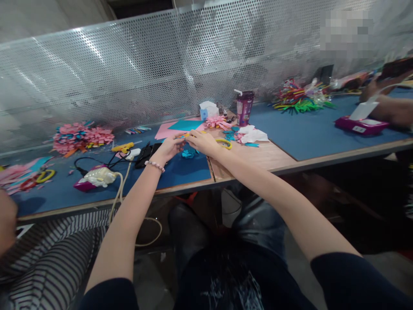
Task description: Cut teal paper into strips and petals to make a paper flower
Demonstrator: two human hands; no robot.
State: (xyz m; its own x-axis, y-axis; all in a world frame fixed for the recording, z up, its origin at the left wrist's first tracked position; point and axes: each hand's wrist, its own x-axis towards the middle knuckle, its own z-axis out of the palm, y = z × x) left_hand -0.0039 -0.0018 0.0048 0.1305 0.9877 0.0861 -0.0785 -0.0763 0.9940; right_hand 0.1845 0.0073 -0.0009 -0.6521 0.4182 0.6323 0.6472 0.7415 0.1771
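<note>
Both my arms reach out over the blue mat (180,170). My left hand (170,147) and my right hand (201,141) meet above it, fingers pinched together on a small yellow piece (186,135) between them. A teal paper flower (189,153) lies on the mat just under the hands. Yellow-handled scissors (225,143) rest on the wood right of my right hand. A bead bracelet (155,165) circles my left wrist.
Pink and teal paper sheets (180,126), a pink paper flower (217,122), a tissue box (208,110) and a purple cup (244,106) stand behind. A yellow glue gun (123,147), black phone (146,154) and cables lie left. Other people sit at both sides. A perforated metal screen (145,64) backs the table.
</note>
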